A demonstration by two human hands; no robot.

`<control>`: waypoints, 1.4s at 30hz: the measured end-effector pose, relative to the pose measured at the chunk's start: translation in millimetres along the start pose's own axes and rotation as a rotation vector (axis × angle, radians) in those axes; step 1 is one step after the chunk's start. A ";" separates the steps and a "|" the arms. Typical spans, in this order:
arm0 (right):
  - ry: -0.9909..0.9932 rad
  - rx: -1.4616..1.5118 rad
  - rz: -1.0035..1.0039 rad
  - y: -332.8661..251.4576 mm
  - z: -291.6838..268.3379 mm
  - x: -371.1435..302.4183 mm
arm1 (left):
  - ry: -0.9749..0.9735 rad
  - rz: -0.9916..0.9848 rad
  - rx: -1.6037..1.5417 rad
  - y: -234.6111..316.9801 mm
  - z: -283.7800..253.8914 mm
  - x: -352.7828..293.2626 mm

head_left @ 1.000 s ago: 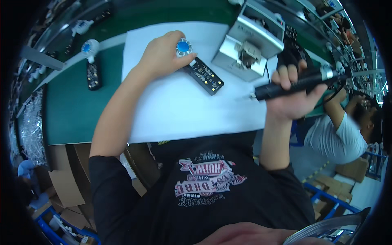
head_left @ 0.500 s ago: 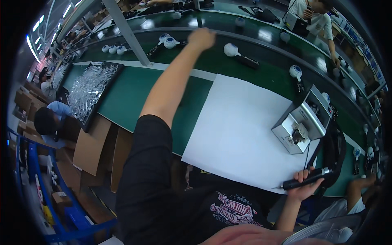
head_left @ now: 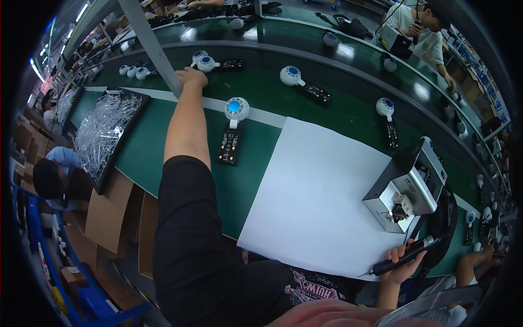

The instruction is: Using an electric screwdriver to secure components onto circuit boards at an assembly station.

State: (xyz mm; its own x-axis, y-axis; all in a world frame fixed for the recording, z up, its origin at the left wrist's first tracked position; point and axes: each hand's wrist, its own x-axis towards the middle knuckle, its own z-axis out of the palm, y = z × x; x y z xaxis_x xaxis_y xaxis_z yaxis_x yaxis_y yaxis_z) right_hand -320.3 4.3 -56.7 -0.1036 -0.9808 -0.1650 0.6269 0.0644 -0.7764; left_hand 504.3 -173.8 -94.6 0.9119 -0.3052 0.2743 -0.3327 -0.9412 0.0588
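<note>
My left hand (head_left: 192,77) reaches to the far left by the grey post. Its fingers are curled over the hidden handle of a white ball-headed device (head_left: 199,56). Against that one lies a second ball-headed device (head_left: 206,64) with a black circuit-board handle. Nearer to me, across the pale table edge, rests a similar device (head_left: 236,110), its round blue centre bright and its board facing up. At the lower right my right hand (head_left: 402,264) is closed around a black electric screwdriver (head_left: 400,262). Its thin bit points left over the white sheet (head_left: 310,191).
A silver box-shaped machine (head_left: 400,201) stands on the sheet's right side. More ball-headed devices (head_left: 291,76) lie along the green belt. A black tray (head_left: 121,143) of clear plastic parts is at the left, beyond the post (head_left: 150,46). Co-workers sit nearby.
My left hand has swung left along the belt to the paired devices by the post. The lit device, earlier behind my forearm, is now in sight. My right hand keeps the screwdriver.
</note>
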 end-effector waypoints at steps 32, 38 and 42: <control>-0.251 0.230 -0.009 5.1 -27.7 3.6 | -0.325 0.820 -0.503 203.0 -140.2 -347.6; -0.284 0.305 -0.043 4.1 -35.1 0.5 | -0.260 0.821 -0.280 214.6 -128.6 -355.8; -0.268 0.315 0.008 -0.4 -39.5 6.7 | -0.234 0.810 -0.309 211.2 -138.5 -357.4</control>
State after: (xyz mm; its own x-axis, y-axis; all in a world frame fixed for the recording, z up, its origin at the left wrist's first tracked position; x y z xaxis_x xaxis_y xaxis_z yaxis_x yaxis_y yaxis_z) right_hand -351.7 5.0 -81.6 0.0814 -0.9963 0.0261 0.8368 0.0541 -0.5449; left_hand 74.8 -243.4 -47.3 0.3844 -0.9120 0.1433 -0.9142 -0.3543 0.1968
